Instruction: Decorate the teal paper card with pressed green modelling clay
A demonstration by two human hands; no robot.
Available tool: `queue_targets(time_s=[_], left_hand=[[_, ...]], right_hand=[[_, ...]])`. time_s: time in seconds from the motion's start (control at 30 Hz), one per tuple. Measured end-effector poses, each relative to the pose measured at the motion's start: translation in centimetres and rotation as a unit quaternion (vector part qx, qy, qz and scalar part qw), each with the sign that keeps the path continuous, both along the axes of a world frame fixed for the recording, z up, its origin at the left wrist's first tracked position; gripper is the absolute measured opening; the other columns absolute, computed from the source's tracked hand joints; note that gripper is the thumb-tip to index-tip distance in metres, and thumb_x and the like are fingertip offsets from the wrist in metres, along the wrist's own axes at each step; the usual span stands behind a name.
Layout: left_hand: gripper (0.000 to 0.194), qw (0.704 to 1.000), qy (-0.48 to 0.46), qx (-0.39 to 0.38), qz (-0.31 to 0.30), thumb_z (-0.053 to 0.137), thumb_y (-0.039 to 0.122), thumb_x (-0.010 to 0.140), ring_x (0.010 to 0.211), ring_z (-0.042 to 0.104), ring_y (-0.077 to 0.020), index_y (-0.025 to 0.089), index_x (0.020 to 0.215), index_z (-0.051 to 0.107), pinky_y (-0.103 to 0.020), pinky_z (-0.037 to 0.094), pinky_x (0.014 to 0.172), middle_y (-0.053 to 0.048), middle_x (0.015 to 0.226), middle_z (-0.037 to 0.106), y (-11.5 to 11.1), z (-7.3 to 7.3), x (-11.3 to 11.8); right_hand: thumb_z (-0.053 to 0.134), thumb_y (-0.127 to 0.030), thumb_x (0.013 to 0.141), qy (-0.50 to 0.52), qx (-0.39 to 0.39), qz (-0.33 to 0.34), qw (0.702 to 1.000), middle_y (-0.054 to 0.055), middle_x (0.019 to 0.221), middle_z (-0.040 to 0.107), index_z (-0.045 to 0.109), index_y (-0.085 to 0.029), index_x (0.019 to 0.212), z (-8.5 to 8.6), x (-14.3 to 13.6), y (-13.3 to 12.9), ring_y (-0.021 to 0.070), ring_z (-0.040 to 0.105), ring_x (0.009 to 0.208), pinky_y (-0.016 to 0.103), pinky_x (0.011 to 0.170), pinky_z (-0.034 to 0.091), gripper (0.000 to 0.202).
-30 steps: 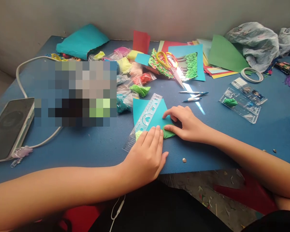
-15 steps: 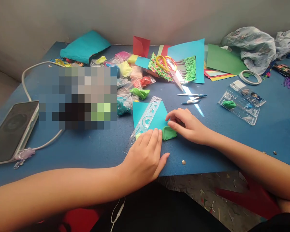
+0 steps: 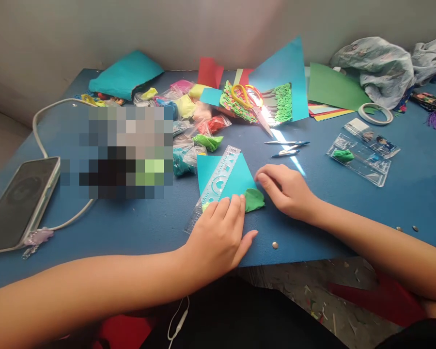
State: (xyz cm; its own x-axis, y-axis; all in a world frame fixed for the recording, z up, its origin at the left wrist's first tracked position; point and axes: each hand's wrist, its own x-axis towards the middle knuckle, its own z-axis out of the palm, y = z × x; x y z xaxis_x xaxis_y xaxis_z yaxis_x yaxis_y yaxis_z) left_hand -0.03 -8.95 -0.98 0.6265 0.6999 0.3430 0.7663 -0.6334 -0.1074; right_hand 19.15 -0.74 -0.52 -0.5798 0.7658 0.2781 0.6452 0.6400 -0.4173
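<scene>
My left hand [image 3: 223, 232] lies palm down with fingers stretched over the lower edge of a blue paper sheet [image 3: 240, 174] and the lower part of a clear stencil ruler [image 3: 218, 182]. A bit of light green clay [image 3: 205, 207] shows by its fingertips. Green clay [image 3: 254, 199] lies to the right of these fingers, on the sheet's lower right corner. Just right of the sheet, my right hand [image 3: 285, 191] rests with thumb and index finger curled together; anything between them is too small to make out.
Behind lie bagged clay [image 3: 212, 125], scissors [image 3: 252, 104], a clay picture [image 3: 283, 104] and pens [image 3: 287, 148]. A clear case [image 3: 363, 162] and tape roll [image 3: 376, 115] are at right. A phone [image 3: 20, 201] with a cable sits at left, beside a pixelated area.
My right hand has drawn slightly right, away from the green clay and the sheet, and its fingers have closed more. My left hand stays on the sheet. The view has shifted slightly.
</scene>
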Motion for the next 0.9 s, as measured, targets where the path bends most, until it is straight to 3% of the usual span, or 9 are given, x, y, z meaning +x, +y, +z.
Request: queue_targets(time_s=[0.1, 0.17, 0.27, 0.4, 0.57, 0.83, 0.9], left_hand=[[0.055, 0.999, 0.002, -0.029, 0.034, 0.036, 0.039, 0.1, 0.091, 0.064, -0.0311, -0.005, 0.122, 0.059, -0.042, 0.051, 0.08, -0.025, 0.107, 0.067, 0.4, 0.1, 0.7], [0.054, 0.999, -0.003, -0.03, 0.032, 0.034, 0.038, 0.101, 0.099, 0.064, -0.0324, -0.005, 0.124, 0.059, -0.043, 0.051, 0.085, -0.026, 0.113, 0.066, 0.6, 0.0, 1.2], [0.053, 1.0, -0.019, -0.013, 0.001, 0.032, 0.034, 0.101, 0.117, 0.06, -0.0335, -0.004, 0.127, 0.058, -0.042, 0.049, 0.096, -0.025, 0.128, 0.061, 0.6, -0.4, 1.4], [0.057, 0.999, -0.021, -0.028, -0.006, 0.031, 0.035, 0.101, 0.127, 0.054, -0.0364, -0.008, 0.13, 0.053, -0.045, 0.046, 0.103, -0.028, 0.135, 0.055, 0.6, -1.1, 1.3], [0.058, 0.999, -0.014, -0.047, -0.004, 0.031, 0.037, 0.101, 0.131, 0.05, -0.037, -0.008, 0.134, 0.05, -0.046, 0.044, 0.106, -0.029, 0.14, 0.049, 0.4, -1.1, 1.3], [0.061, 0.999, -0.001, -0.049, -0.004, 0.026, 0.039, 0.102, 0.134, 0.046, -0.0363, -0.006, 0.137, 0.047, -0.045, 0.042, 0.108, -0.027, 0.144, 0.046, 0.2, -1.1, 1.2], [0.062, 0.998, -0.003, -0.059, -0.009, 0.024, 0.039, 0.102, 0.136, 0.044, -0.0371, -0.007, 0.138, 0.045, -0.046, 0.041, 0.109, -0.028, 0.146, 0.043, 0.2, -1.2, 1.1]], right_hand=[[0.033, -0.027, 0.097, -0.091, 0.092, -0.046, 0.991, 0.003, 0.056, 0.053, 0.052, -0.02, 0.064, 0.1, 0.9, -0.5, 0.0144, 0.041, 0.05, 0.03, 0.053, 0.023, 0.039], [0.033, -0.026, 0.097, -0.15, 0.126, -0.024, 0.98, 0.003, 0.053, 0.052, 0.054, -0.019, 0.061, 0.1, 1.0, -0.9, 0.0148, 0.039, 0.048, 0.032, 0.053, 0.023, 0.042], [0.031, -0.022, 0.097, -0.162, 0.142, 0.038, 0.976, 0.005, 0.058, 0.057, 0.057, -0.018, 0.064, 0.1, 0.3, -1.3, 0.0165, 0.043, 0.054, 0.032, 0.059, 0.028, 0.042], [0.028, -0.019, 0.097, -0.129, 0.111, 0.062, 0.983, 0.006, 0.061, 0.057, 0.057, -0.017, 0.068, 0.1, -0.2, -1.4, 0.0172, 0.044, 0.059, 0.03, 0.062, 0.029, 0.041], [0.029, -0.018, 0.096, -0.162, 0.054, 0.014, 0.985, 0.003, 0.054, 0.052, 0.05, -0.02, 0.063, 0.5, 0.0, -1.0, 0.0173, 0.038, 0.054, 0.032, 0.06, 0.023, 0.04], [0.024, -0.024, 0.095, -0.138, -0.066, 0.007, 0.988, 0.004, 0.062, 0.056, 0.037, -0.021, 0.064, 1.2, -0.7, -0.8, 0.0169, 0.043, 0.063, 0.033, 0.066, 0.025, 0.034], [0.025, -0.024, 0.095, -0.141, -0.064, -0.007, 0.988, 0.004, 0.062, 0.056, 0.035, -0.021, 0.064, 1.2, -0.8, -0.8, 0.0172, 0.043, 0.064, 0.033, 0.067, 0.025, 0.033]])
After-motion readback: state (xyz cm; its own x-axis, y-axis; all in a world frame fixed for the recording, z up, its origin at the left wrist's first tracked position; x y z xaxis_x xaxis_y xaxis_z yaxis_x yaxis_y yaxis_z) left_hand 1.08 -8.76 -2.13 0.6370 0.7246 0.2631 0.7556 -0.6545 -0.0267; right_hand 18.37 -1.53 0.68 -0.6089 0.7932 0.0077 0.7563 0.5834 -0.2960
